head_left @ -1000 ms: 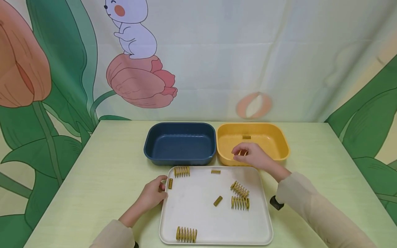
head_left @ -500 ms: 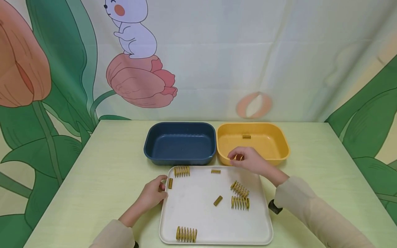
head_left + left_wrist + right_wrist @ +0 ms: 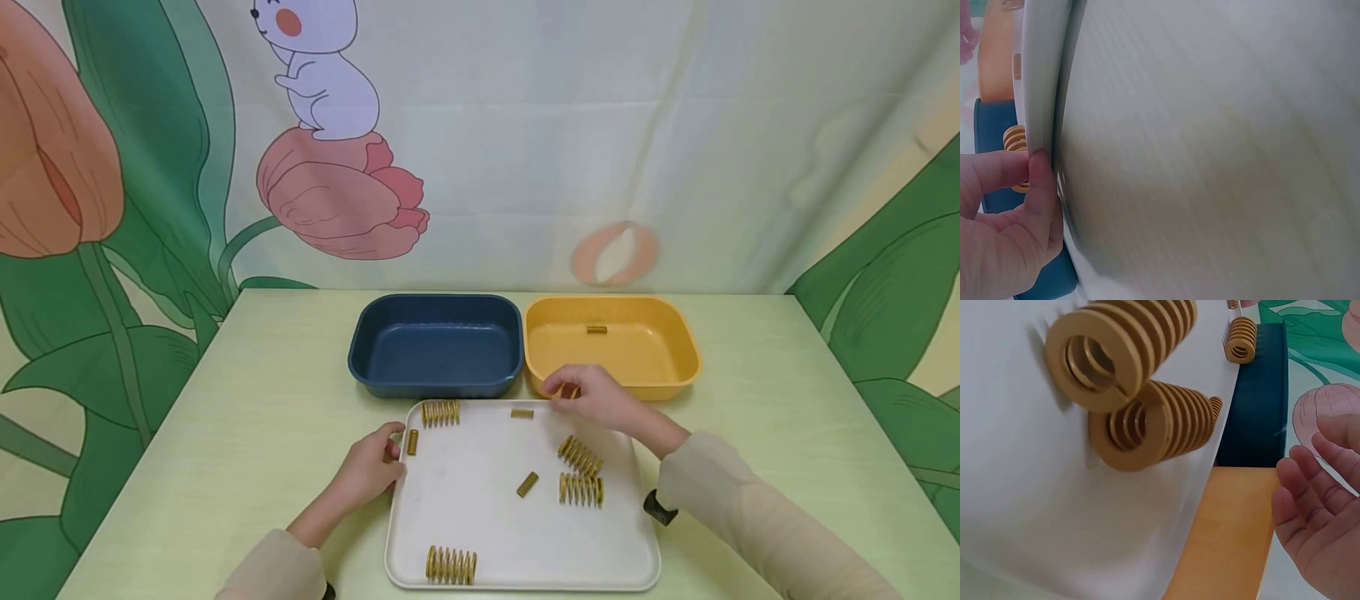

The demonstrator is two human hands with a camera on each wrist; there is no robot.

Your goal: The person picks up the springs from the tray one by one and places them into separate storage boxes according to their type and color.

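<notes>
My left hand (image 3: pixel 366 468) pinches the left rim of the white tray (image 3: pixel 498 533); the left wrist view shows thumb and finger on that rim (image 3: pixel 1044 75). My right hand (image 3: pixel 596 402) hovers over the front edge of the yellow bin, beyond the tray's far edge. In the right wrist view its fingers (image 3: pixel 1319 506) are loosely bent and hold nothing. Large gold coil springs lie at the tray's back left (image 3: pixel 440 414), front left and right, where two springs (image 3: pixel 581 491) sit close together. Small springs lie by the left rim (image 3: pixel 412 442), the far edge (image 3: pixel 522 414) and mid-tray (image 3: pixel 528 484).
Behind the tray, a navy bin (image 3: pixel 435 387) and a yellow bin (image 3: pixel 660 367) stand side by side. One small spring (image 3: pixel 597 331) lies inside the yellow one. A printed curtain (image 3: pixel 495 167) hangs at the table's back edge.
My right hand has moved left and toward me, from above the yellow bin to near the tray's far edge. The left hand and the springs have stayed put.
</notes>
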